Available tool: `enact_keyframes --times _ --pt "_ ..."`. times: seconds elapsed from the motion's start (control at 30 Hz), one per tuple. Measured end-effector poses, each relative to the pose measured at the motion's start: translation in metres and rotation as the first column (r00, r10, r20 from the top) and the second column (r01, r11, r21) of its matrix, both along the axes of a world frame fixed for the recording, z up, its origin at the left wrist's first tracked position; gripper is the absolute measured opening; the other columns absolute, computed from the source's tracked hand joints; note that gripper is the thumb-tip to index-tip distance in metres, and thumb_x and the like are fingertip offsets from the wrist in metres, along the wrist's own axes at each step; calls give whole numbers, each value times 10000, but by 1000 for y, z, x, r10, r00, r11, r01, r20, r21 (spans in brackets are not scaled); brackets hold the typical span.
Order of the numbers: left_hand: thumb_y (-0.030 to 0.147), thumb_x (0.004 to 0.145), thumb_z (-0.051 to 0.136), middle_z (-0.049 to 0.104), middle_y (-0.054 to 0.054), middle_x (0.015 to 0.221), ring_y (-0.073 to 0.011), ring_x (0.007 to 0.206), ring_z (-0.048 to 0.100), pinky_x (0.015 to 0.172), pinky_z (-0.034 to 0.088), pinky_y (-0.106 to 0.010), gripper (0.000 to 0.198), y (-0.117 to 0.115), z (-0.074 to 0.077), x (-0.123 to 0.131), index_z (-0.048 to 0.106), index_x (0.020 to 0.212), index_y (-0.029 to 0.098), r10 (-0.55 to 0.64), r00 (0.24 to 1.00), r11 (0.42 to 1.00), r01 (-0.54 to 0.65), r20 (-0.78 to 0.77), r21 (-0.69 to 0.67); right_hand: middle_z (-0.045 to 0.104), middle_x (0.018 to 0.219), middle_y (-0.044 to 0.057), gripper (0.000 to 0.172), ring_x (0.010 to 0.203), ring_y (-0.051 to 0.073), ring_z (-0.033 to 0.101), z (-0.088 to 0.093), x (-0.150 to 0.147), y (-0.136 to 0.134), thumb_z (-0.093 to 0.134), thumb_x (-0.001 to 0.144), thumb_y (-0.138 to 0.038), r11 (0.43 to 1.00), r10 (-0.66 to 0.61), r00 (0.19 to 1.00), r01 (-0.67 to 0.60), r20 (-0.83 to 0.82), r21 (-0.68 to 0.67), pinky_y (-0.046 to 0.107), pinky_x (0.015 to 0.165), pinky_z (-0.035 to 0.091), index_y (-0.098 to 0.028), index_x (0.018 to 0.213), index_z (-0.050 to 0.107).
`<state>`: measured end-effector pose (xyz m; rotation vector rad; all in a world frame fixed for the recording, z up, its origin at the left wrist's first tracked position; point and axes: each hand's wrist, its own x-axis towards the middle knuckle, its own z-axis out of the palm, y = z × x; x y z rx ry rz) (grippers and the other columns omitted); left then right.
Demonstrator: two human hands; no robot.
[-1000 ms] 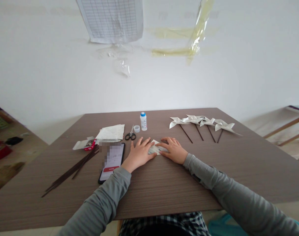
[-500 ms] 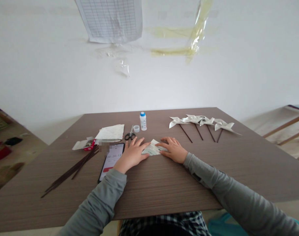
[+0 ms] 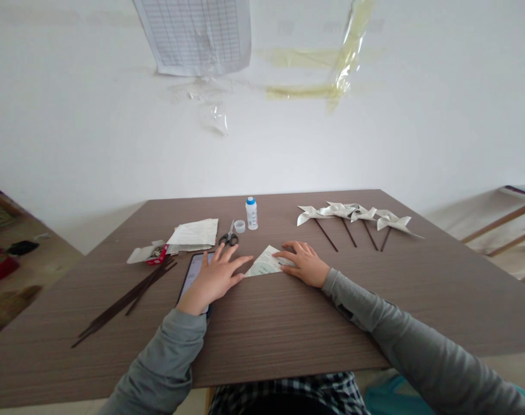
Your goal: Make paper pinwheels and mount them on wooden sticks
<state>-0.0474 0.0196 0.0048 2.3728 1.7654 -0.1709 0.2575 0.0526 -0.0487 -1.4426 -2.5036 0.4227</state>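
A sheet of printed paper folded into a triangle [image 3: 264, 264] lies flat on the table in front of me. My right hand [image 3: 304, 263] rests on its right side with the fingers stretched out. Over the phone [image 3: 192, 271], my left hand [image 3: 213, 279] is spread, its thumb and forefinger pointing at the triangle's left corner. The hand covers most of the phone's screen. Just beyond my left fingertips are scissors [image 3: 229, 237] with dark handles.
A glue bottle [image 3: 252, 214] with a blue top stands behind, beside a clear cap [image 3: 240, 226]. Leftward are a paper stack [image 3: 195, 234], a small red box [image 3: 157, 253] and dark sticks [image 3: 119, 305]. Several paper pinwheels [image 3: 392, 221] lie at the back right.
My left hand has slid left off the folded paper and over the phone, uncovering the triangle's left corner. My right hand has stayed in place.
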Motion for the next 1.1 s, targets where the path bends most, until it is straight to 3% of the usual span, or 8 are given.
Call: enact_keyframes --times 0.33,0.53,0.63,0.77,1.1 --pt "304 1144 539 312 -51 1991 -470 1862 192 1418 265 -837 713 0 3 -2 479 1838 453 11 999 999 -9 -41 44 615 1726 120 484 1539 384 579 -3 4 2 680 1175 -470 1000 16 1000 -16 -21 10 645 1345 440 -415 1654 724" --pt "466 1166 607 448 -33 1937 -472 1830 303 1454 190 -813 574 5 8 35 629 1740 451 -24 999 997 21 40 69 617 1732 122 477 1562 379 580 -5 2 0 653 1191 -462 999 20 1000 -19 -21 36 659 1367 419 -415 1662 715" --pt "419 1162 623 521 -82 1894 -452 1798 382 1469 237 -763 544 3 3 55 686 1699 360 -6 996 994 -3 87 107 627 1727 124 471 1572 379 588 -4 1 -1 666 1189 -460 999 19 1000 -19 -22 37 664 1370 422 -408 1653 722" --pt "409 1158 629 584 -84 1850 -452 1769 435 1446 292 -798 531 -1 -6 67 693 1685 383 -12 991 996 0 131 92 646 1710 132 456 1575 388 602 -1 0 -2 696 1174 -445 999 11 999 -9 -41 40 672 1366 434 -383 1623 748" --pt "468 1160 657 493 -91 1911 -481 1783 401 1427 327 -818 536 2 -11 64 683 1687 381 12 989 998 -21 146 62 650 1683 128 516 1624 407 554 12 -20 -14 806 1072 -427 991 -131 991 131 -39 -4 694 1438 319 -332 1577 759"
